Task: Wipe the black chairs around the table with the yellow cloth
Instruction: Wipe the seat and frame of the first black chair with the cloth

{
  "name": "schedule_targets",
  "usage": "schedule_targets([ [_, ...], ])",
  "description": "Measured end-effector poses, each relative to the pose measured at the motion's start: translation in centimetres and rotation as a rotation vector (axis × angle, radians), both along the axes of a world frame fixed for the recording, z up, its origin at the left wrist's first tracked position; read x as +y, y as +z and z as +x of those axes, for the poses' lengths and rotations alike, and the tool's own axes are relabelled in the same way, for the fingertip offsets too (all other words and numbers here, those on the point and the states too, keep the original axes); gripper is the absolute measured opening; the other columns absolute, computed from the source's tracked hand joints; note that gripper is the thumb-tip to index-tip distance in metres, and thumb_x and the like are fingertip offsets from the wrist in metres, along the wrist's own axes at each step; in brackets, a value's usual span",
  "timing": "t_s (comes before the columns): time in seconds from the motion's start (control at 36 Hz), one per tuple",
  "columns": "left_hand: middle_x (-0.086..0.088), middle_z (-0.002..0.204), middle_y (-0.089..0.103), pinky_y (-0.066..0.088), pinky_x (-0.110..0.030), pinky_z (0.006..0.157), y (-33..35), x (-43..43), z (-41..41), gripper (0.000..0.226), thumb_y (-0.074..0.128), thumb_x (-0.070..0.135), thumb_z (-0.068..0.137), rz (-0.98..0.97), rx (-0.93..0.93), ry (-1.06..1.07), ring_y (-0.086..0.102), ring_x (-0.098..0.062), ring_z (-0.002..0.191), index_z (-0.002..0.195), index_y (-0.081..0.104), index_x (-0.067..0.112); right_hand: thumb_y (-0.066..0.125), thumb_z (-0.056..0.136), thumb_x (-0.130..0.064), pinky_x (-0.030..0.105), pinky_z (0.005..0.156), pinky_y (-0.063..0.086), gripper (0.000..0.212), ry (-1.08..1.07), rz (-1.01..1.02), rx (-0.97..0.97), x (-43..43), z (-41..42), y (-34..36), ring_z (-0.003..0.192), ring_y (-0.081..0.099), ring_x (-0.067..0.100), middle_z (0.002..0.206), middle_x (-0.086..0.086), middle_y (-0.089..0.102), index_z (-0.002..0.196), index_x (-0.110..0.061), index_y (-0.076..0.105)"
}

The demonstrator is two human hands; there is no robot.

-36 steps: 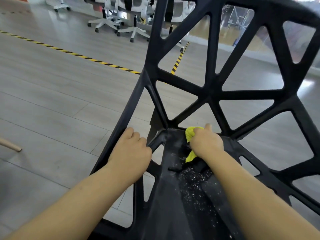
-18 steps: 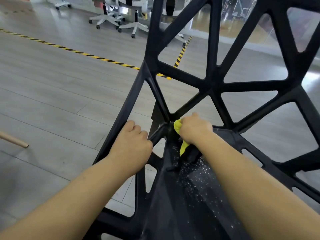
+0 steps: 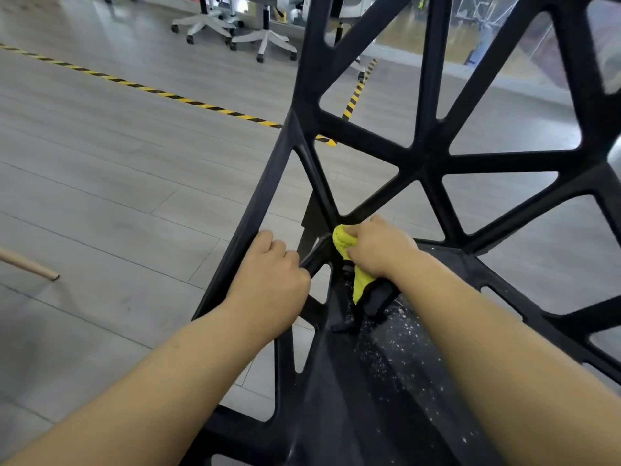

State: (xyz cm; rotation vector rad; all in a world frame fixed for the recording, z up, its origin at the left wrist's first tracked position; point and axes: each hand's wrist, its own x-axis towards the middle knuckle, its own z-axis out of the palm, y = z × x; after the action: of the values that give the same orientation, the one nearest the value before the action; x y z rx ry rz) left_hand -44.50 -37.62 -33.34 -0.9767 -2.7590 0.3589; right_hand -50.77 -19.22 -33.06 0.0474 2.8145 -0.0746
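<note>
While my left hand grips a side strut of the black chair, my right hand, at its 2 o'clock, clutches the bunched yellow cloth against the seat's rear corner.

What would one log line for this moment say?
left hand: grips chair frame | right hand: holds cloth at seat corner | seat: white specks

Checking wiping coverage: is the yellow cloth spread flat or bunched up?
Bunched up: the yellow cloth is wadded in the right hand, one end hanging below, against the black lattice chair.
</note>
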Motion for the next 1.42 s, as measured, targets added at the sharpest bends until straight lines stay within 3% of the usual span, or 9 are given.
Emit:
schedule_targets([
  [0.08, -0.003, 0.052, 0.049, 0.027, -0.036, 0.074, 0.1, 0.4, -0.1, 0.027, 0.081, 0.023, 0.056, -0.082, 0.002, 0.076, 0.048, -0.024, 0.054, 0.052, 0.055, 0.015, 0.039, 0.094, -0.023, 0.042, 0.082, 0.043, 0.044, -0.036, 0.02, 0.006, 0.7, 0.8, -0.1, 0.103, 0.052, 0.034, 0.122, 0.008, 0.038, 0.136, -0.032, 0.041],
  [0.19, -0.003, 0.097, 0.057, 0.023, -0.043, 0.094, -0.1, 0.9, 0.0, 0.015, 0.044, 0.028, 0.095, -0.133, -0.012, 0.138, 0.049, -0.027, 0.095, 0.099, 0.054, 0.017, 0.041, 0.091, -0.024, 0.038, 0.075, 0.037, 0.041, -0.172, 0.072, 0.04, 4.0, 2.2, -0.2, 0.103, 0.054, 0.035, 0.124, 0.007, 0.037, 0.131, -0.033, 0.047],
  [0.31, -0.002, 0.1, 0.056, 0.022, -0.047, 0.093, -0.1, 2.0, -0.2, 0.023, 0.041, 0.036, 0.096, -0.152, -0.024, 0.191, 0.05, -0.027, 0.093, 0.106, 0.048, 0.017, 0.038, 0.093, -0.027, 0.041, 0.081, 0.039, 0.036, -0.36, 0.094, 0.075, 8.6, 4.1, -0.3, 0.105, 0.051, 0.034, 0.108, 0.006, 0.038, 0.128, -0.025, 0.048],
  [0.53, -0.001, 0.112, 0.052, 0.027, -0.041, 0.082, -1.7, 3.9, -1.1, 0.04, 0.038, 0.03, 0.097, -0.182, -0.063, 0.246, 0.053, -0.021, 0.093, 0.134, 0.038, 0.016, 0.037, 0.093, -0.029, 0.039, 0.078, 0.036, 0.039, -0.617, 0.066, 0.082, 11.9, 4.0, -0.5, 0.095, 0.048, 0.033, 0.125, 0.013, 0.041, 0.126, -0.013, 0.049],
  [0.64, -0.008, 0.114, 0.052, 0.03, -0.039, 0.084, -1.9, 4.0, -1.3, 0.05, 0.033, 0.026, 0.099, -0.199, -0.051, 0.214, 0.053, -0.025, 0.097, 0.145, 0.024, 0.011, 0.035, 0.09, -0.018, 0.039, 0.081, 0.036, 0.039, -0.55, -0.009, 0.133, 10.0, 3.2, -1.4, 0.116, 0.042, 0.036, 0.128, 0.014, 0.046, 0.124, -0.008, 0.05],
  [1.0, -0.009, 0.116, 0.052, 0.03, -0.034, 0.077, -2.3, 3.9, -1.5, 0.056, 0.032, 0.019, 0.095, -0.182, -0.026, 0.194, 0.054, -0.026, 0.099, 0.149, 0.016, 0.011, 0.04, 0.094, -0.028, 0.037, 0.08, 0.042, 0.033, -0.216, -0.146, 0.132, 4.1, 2.7, -1.4, 0.104, 0.052, 0.031, 0.118, 0.0, 0.039, 0.125, -0.025, 0.051],
  [1.17, -0.006, 0.114, 0.053, 0.03, -0.033, 0.076, -2.6, 4.0, -1.6, 0.051, 0.03, 0.024, 0.099, -0.161, 0.003, 0.192, 0.054, -0.024, 0.099, 0.148, 0.019, 0.013, 0.041, 0.089, -0.024, 0.04, 0.082, 0.04, 0.037, -0.479, 0.06, 0.15, 11.2, 4.4, -0.6, 0.111, 0.049, 0.033, 0.122, 0.008, 0.038, 0.124, -0.022, 0.052],
  [1.31, -0.007, 0.115, 0.053, 0.033, -0.033, 0.08, -2.7, 4.1, -1.7, 0.05, 0.03, 0.024, 0.099, -0.152, 0.014, 0.192, 0.054, -0.024, 0.1, 0.148, 0.021, 0.014, 0.042, 0.09, -0.025, 0.036, 0.07, 0.037, 0.035, -0.571, 0.168, 0.109, 14.0, 6.2, 0.1, 0.084, 0.047, 0.031, 0.115, 0.005, 0.031, 0.125, -0.025, 0.05],
  [1.42, -0.007, 0.117, 0.053, 0.033, -0.033, 0.082, -2.6, 4.0, -1.7, 0.05, 0.031, 0.024, 0.099, -0.156, -0.001, 0.205, 0.054, -0.024, 0.102, 0.147, 0.022, 0.014, 0.043, 0.088, -0.029, 0.037, 0.074, 0.038, 0.036, -0.568, 0.144, 0.156, 13.2, 7.2, -0.8, 0.099, 0.05, 0.035, 0.125, 0.007, 0.029, 0.122, -0.02, 0.05],
])
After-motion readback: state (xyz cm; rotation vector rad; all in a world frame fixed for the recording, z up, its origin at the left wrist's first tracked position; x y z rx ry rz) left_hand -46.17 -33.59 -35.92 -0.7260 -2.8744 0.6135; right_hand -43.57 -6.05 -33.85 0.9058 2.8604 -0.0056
